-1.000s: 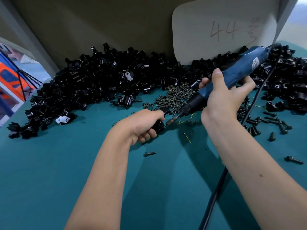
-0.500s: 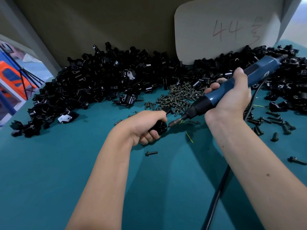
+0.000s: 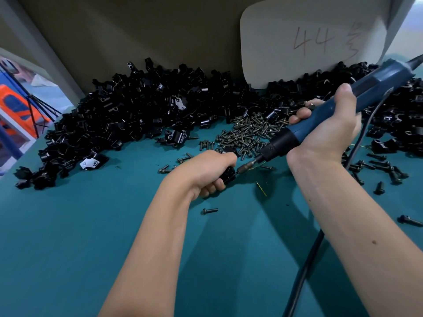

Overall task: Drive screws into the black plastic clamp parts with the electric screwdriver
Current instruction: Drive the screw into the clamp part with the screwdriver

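Right hand [image 3: 327, 133] gripping electric screwdriver [image 3: 332, 106], bit angled down-left into clamp part [image 3: 227, 175] clenched in left hand [image 3: 210, 170]

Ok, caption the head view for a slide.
Left hand grips a clamp while right hand drives the screwdriver into it.

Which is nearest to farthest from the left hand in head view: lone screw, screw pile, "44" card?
From the left hand:
1. Lone screw, on the mat just below the fingers.
2. Screw pile, beyond the hand, slightly right.
3. "44" card, leaning on the back wall, far right.
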`<action>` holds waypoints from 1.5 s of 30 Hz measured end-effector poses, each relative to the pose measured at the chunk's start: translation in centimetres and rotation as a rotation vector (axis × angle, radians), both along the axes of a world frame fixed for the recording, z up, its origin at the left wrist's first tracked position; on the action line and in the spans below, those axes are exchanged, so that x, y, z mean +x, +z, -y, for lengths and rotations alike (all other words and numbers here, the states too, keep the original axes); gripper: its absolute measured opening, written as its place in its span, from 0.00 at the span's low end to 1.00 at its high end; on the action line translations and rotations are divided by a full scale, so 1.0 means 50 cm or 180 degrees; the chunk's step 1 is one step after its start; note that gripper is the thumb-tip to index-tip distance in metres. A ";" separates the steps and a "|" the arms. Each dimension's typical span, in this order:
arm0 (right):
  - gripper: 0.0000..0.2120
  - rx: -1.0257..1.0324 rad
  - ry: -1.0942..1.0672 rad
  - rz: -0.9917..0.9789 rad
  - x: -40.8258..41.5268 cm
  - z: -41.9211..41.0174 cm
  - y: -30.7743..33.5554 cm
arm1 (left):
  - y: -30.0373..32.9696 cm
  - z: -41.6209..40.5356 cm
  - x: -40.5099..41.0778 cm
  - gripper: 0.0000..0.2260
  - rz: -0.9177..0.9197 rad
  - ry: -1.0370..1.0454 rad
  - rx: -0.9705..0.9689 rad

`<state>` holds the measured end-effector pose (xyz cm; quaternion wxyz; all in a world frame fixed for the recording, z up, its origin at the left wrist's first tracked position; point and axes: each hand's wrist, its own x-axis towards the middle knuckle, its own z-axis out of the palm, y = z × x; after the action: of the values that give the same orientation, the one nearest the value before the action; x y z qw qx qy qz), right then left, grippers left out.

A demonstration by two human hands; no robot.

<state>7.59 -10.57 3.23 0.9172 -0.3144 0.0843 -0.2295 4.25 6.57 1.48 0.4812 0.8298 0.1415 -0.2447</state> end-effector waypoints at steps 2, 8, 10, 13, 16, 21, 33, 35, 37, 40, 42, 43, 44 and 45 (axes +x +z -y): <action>0.13 -0.0038 -0.0058 0.0059 0.000 -0.001 0.003 | -0.002 0.000 0.002 0.07 -0.0009 0.0030 -0.0048; 0.11 -0.0050 0.0003 0.0008 0.000 -0.009 0.009 | -0.006 -0.011 0.004 0.08 -0.0110 0.0069 -0.0282; 0.08 -0.0032 0.0173 0.0025 0.004 0.000 0.014 | -0.005 -0.010 0.003 0.07 -0.0097 0.0043 -0.0265; 0.09 -0.0206 0.0168 -0.0194 0.003 0.004 0.013 | -0.004 -0.006 0.004 0.07 -0.0075 0.0059 -0.0212; 0.10 0.0030 0.0066 -0.0115 -0.008 -0.005 0.003 | -0.004 -0.004 0.005 0.07 -0.0068 0.0072 -0.0190; 0.11 0.0054 0.0081 -0.0021 0.001 -0.007 -0.008 | -0.006 -0.008 0.005 0.07 -0.0086 0.0087 -0.0243; 0.12 0.0090 0.0105 -0.0009 0.003 -0.014 -0.017 | -0.009 -0.015 0.009 0.07 -0.0138 0.0081 -0.0339; 0.12 0.0104 0.0106 0.0012 0.004 -0.014 -0.017 | -0.009 -0.015 0.009 0.07 -0.0143 0.0093 -0.0375; 0.12 0.0098 0.0075 -0.0002 0.003 -0.015 -0.018 | -0.010 -0.016 0.009 0.06 -0.0123 0.0089 -0.0336; 0.11 0.0090 0.0007 -0.0045 0.004 -0.015 -0.021 | -0.011 -0.015 0.010 0.07 -0.0098 0.0085 -0.0306; 0.11 0.0102 0.0013 -0.0063 0.004 -0.016 -0.023 | -0.011 -0.015 0.009 0.07 -0.0085 0.0088 -0.0289; 0.11 0.0108 0.0021 -0.0069 0.004 -0.017 -0.024 | -0.011 -0.015 0.009 0.07 -0.0081 0.0083 -0.0281; 0.12 0.0116 0.0020 -0.0072 0.004 -0.018 -0.025 | -0.011 -0.016 0.009 0.07 -0.0081 0.0077 -0.0281; 0.11 0.0124 0.0017 -0.0074 0.004 -0.018 -0.025 | -0.012 -0.016 0.009 0.07 -0.0086 0.0079 -0.0284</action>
<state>7.81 -9.64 1.98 0.9228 -0.2993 0.0987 -0.2217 4.70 7.36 0.89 0.5188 0.8023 0.1472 -0.2559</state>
